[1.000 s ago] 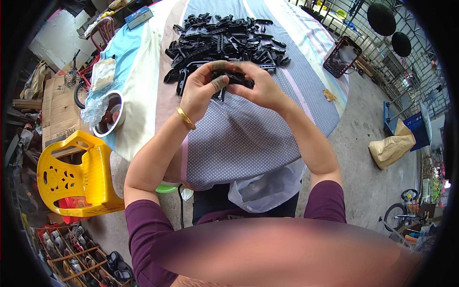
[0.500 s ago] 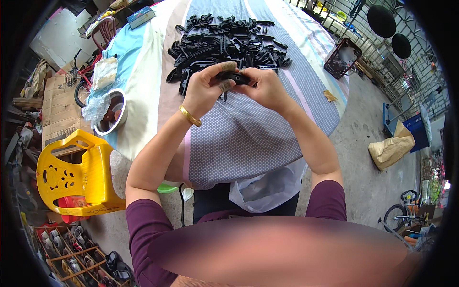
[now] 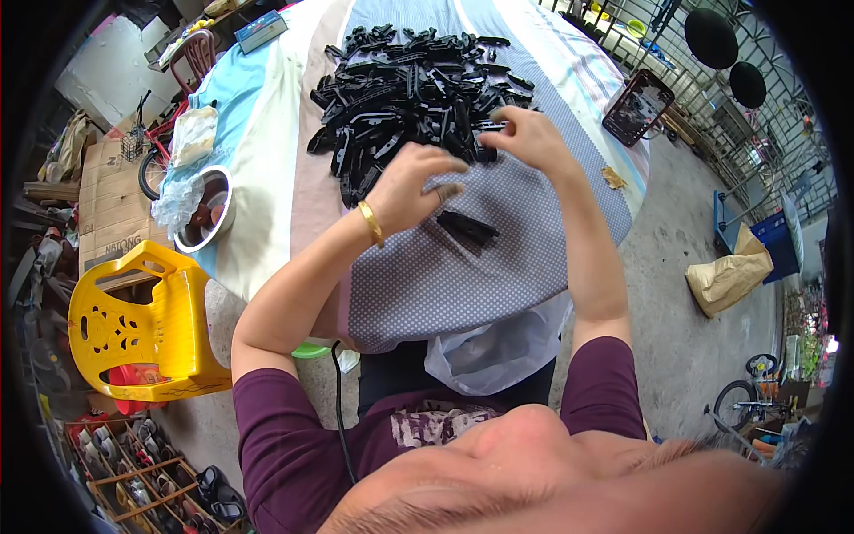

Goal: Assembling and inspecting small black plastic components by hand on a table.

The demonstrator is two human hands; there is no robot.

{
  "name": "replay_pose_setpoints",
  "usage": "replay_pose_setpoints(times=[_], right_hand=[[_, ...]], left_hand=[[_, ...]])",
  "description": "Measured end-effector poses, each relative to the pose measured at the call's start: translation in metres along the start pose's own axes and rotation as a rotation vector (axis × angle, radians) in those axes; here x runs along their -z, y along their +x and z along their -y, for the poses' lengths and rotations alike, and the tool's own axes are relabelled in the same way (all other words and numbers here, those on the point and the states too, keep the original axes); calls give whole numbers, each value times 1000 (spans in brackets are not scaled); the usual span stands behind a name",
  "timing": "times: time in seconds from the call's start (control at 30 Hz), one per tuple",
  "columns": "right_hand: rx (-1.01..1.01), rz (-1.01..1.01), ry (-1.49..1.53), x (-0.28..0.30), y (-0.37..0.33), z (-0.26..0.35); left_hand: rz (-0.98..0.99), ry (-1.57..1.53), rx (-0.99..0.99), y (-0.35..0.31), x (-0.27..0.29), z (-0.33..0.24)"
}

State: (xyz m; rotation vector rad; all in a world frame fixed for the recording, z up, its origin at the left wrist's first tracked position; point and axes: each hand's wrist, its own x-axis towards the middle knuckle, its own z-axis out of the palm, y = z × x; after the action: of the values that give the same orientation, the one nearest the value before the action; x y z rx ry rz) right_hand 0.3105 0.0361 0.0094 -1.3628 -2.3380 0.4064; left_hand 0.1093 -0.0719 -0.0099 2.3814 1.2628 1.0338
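And a cloth-covered table (image 3: pixel 445 294) fills the centre, the black heap (image 3: pixel 382 102) upper centre! Left hand (image 3: pixel 411 185) loosely spread, seemingly empty; right hand (image 3: pixel 531 142), fingers parted at the heap's edge, contact unclear. Pinching singles should avoid tangles. A loose black part (image 3: pixel 466 229) lies mid-frame. Tiniest: lettering (image 3: pixel 123 246) on cardboard (image 3: pixel 111 196), left.

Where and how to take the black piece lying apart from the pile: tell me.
Probably pinch the black piece across its middle, from above and the near right: it looks long and narrow, and that side borders bare tablecloth.
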Motion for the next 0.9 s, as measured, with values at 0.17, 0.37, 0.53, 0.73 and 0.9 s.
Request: replay_pose_setpoints(times=[0.17, 0.37, 0.53, 0.73, 0.9], right_hand=[[181, 96, -12, -17, -1, 7], [118, 183, 118, -15, 5, -6], [21, 1, -233, -11, 9, -16], [9, 20, -416, -8, 7, -7], [33, -106, -109, 2, -2, 13]], left_hand=[[-99, 357, -142, 13, -20, 26], [50, 411, -59, 10, -20, 28], [19, 556, -59, 5, -21, 22], [-161, 321, -41, 7, -9, 14], [-380, -307, 265, 10, 1, 9]])
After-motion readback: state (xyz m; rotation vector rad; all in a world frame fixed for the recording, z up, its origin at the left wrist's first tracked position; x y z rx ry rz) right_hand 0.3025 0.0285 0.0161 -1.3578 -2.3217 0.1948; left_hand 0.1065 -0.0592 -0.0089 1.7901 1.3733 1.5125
